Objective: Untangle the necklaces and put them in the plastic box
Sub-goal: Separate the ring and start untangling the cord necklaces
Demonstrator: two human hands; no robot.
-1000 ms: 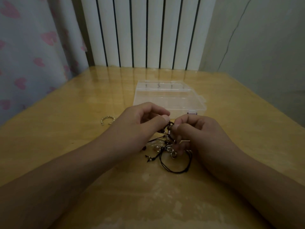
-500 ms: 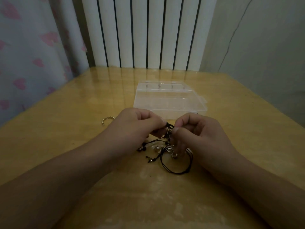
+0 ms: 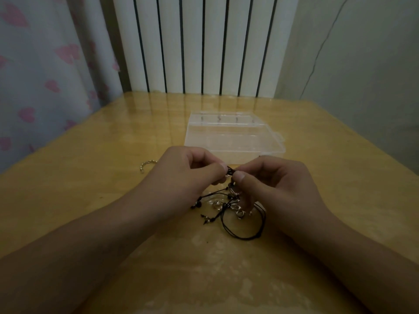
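— Wooden table (image 3: 90,223), glossy and yellowish, dimly lit. What sits nearest on it?

— Two bare forearms come in from the bottom corners. Between them, a tangle of necklaces (image 3: 233,207): black cords, small dark beads and a few silvery metal charms. One cord makes a loose loop (image 3: 243,223) lying on the table just beside the right wrist.

— And the hands?

— Left hand (image 3: 188,175) and right hand (image 3: 278,184) meet above the tangle. Each has its fingers curled in, thumb against forefinger, pinching the top of the cords at one dark knot. The two pinches nearly touch. The rest of the tangle hangs down from there to the table.

— Further back?

— To the left of the left hand, apart from it, lies a small open metal bangle (image 3: 147,164), partly hidden by the hand. Just behind the hands stands the plastic box (image 3: 233,137), clear, with its lid down; faint dividers show through at its far side. No necklace is in it that I can see.

— Any writing, any brand?

— None that can be read, on the box or anywhere else.

— Behind the table?

— A white ribbed radiator (image 3: 204,41) with dark gaps, a pale curtain (image 3: 45,75) printed with pink hearts on the left, and a plain wall (image 3: 362,64) on the right with a thin dark line running down it.
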